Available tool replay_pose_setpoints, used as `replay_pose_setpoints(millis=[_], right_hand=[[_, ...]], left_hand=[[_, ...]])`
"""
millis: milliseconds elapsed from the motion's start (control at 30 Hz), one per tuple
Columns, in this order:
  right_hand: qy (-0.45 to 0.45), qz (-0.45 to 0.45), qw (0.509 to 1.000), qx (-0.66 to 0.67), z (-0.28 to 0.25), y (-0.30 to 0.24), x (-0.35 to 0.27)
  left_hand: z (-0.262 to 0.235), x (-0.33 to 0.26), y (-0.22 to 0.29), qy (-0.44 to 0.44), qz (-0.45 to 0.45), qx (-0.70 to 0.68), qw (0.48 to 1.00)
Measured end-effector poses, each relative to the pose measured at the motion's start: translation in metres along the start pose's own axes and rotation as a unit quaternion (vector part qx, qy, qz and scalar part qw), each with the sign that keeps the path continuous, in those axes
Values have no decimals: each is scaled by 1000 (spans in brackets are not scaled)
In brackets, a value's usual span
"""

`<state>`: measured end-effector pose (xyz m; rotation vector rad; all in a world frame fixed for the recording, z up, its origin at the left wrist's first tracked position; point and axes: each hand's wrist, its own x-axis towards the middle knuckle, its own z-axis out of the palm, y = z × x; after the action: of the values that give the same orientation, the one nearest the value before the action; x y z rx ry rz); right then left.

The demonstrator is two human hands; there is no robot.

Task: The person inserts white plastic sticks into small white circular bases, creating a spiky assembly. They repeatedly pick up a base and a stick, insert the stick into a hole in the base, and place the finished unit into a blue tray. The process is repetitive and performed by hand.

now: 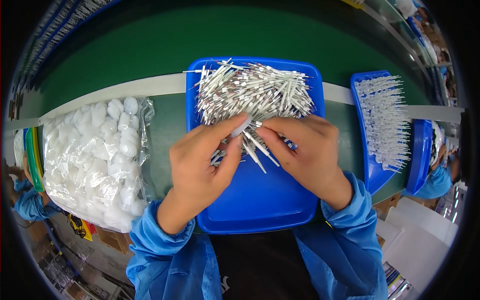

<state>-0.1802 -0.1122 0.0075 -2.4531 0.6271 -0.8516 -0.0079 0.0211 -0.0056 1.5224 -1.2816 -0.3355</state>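
Observation:
My left hand pinches a small translucent white plastic piece between thumb and index finger. Close against it, the closed fingertips of my right hand grip a thin white stick-like part. Below the fingertips, a few slim white sticks with narrow tips point down toward me; which hand holds each one is unclear. Both hands are over a blue plastic tray. A loose pile of similar white sticks, some with reddish ends, fills its far half.
On the left lies a clear bag full of rounded translucent white pieces. A second blue tray at right holds white sticks in dense rows. A green work surface stretches beyond. Co-workers' blue sleeves show at both sides.

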Motion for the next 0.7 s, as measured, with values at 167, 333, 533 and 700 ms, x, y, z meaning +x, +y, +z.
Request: replay_pose_setpoints(millis=[167,333,533,700], right_hand=[[8,-82,995,-56,-3,-2,3],[3,-104,994,-28,-2,-4,6],[-9,-90,996,-3,-10,2,9],[-40,16,971,234,-17,25,12]], left_hand=[[4,-6,0,5,-54,-44,998],[5,-10,5,10,-91,-84,992],[2,3,14,17,-184,-323,928],[-5,1,3,14,-62,-153,986]])
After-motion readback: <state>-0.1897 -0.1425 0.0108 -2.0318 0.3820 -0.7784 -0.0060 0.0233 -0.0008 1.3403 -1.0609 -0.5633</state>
